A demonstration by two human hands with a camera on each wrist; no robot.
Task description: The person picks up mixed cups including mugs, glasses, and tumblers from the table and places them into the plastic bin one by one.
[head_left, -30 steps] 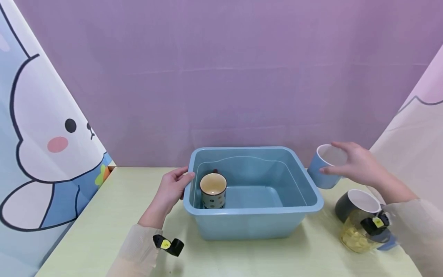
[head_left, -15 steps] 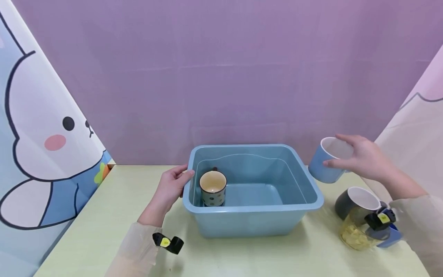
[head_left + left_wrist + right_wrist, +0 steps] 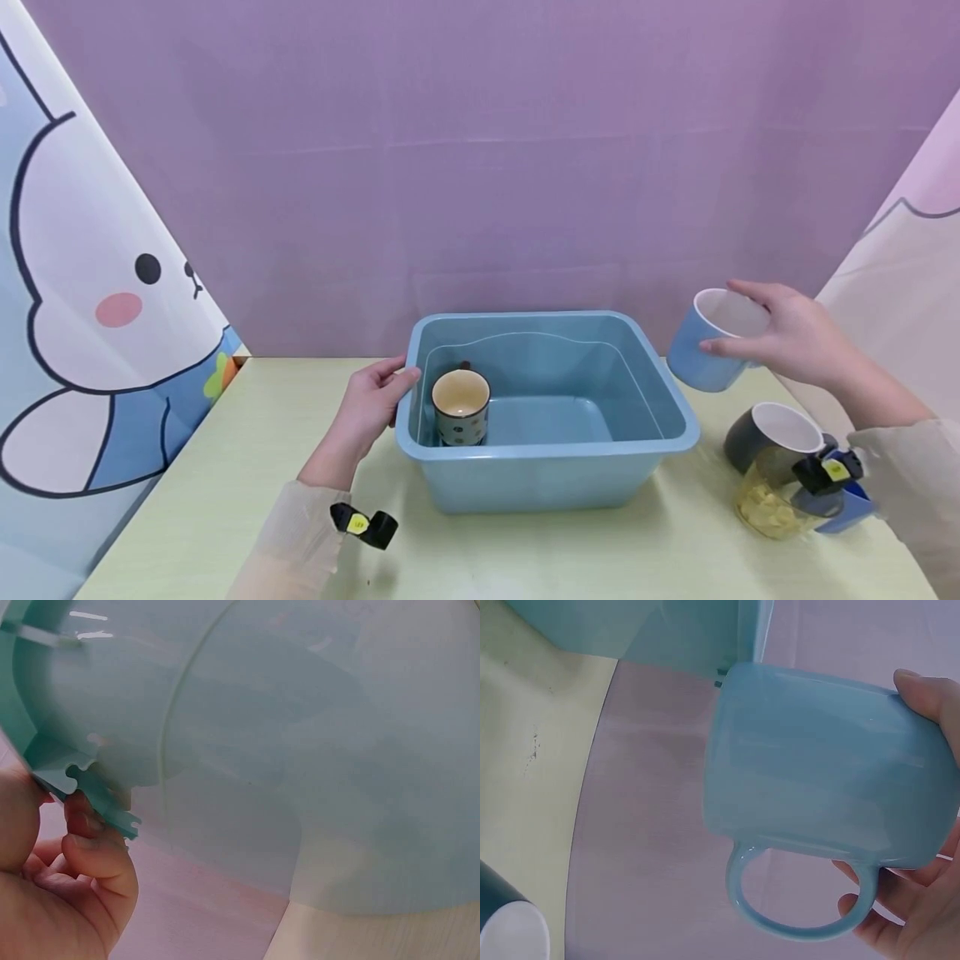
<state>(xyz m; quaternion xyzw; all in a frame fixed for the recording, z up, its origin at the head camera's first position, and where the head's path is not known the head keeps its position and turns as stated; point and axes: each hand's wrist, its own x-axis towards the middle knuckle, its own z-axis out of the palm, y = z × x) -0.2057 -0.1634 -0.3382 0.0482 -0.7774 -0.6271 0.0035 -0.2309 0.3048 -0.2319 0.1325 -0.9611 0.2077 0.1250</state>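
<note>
My left hand [image 3: 373, 402] grips the left rim of a blue plastic basin [image 3: 525, 479]; in the left wrist view its fingers [image 3: 101, 859] curl under the rim from outside. A cream mug with a dotted outside [image 3: 461, 408] stands upright at the basin's left end. Off the basin's right side, my right hand [image 3: 806, 337] holds a light blue mug [image 3: 693, 354] near its white-lined mouth, tilted. The right wrist view shows this mug [image 3: 825, 765] with its handle hanging free below, thumb on one side and fingers on the other.
Right of the basin stand a dark grey mug [image 3: 742, 442] and a clear yellowish glass cup [image 3: 768, 508]. A blue item [image 3: 851, 508] sits partly hidden behind the glass. A purple cloth [image 3: 480, 167] backs the pale table [image 3: 300, 433].
The right hand has moved slightly up and to the right with the light blue mug. The left hand keeps its hold on the basin rim.
</note>
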